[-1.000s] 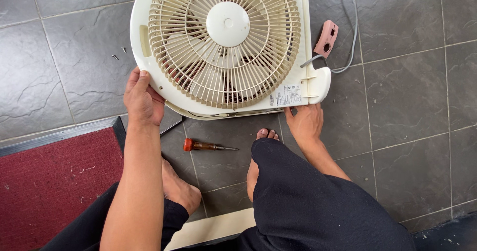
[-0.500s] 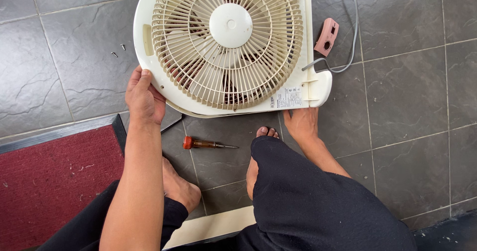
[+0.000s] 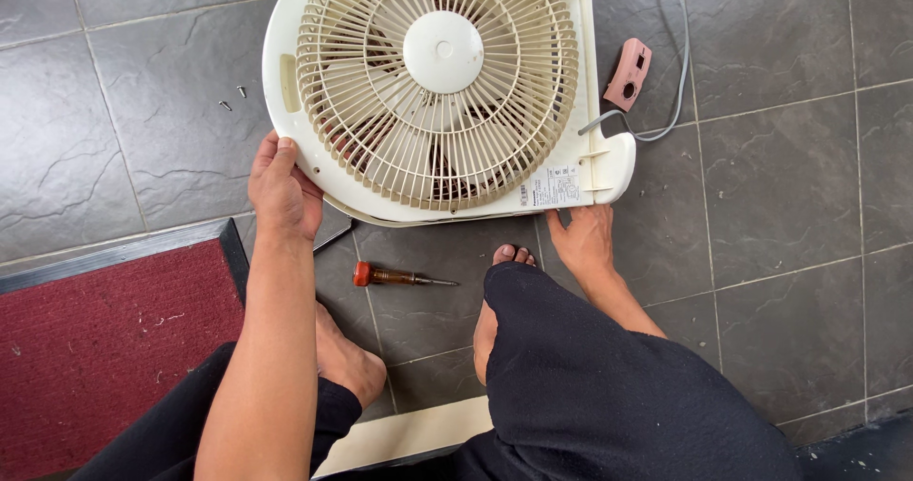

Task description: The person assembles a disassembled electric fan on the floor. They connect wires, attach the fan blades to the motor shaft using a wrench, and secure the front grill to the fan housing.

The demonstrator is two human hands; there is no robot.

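Observation:
A cream box fan (image 3: 599,148) with a round grille lies flat on the grey tiled floor in front of me. My left hand (image 3: 282,193) grips its lower left rim. My right hand (image 3: 582,235) holds the lower right edge, fingers tucked under the casing near a white label. Through the grille I see the fan blades. A screwdriver with an orange-brown handle (image 3: 399,276) lies on the floor between my feet, just below the fan.
A pink plastic part (image 3: 628,74) and a grey cable (image 3: 677,58) lie right of the fan. Two small screws (image 3: 232,98) rest on the tiles at the left. A red mat (image 3: 105,338) covers the lower left. A cream panel (image 3: 409,435) lies under my legs.
The fan has shifted slightly to the right and my left hand moved with it. My right hand stays under the lower right edge.

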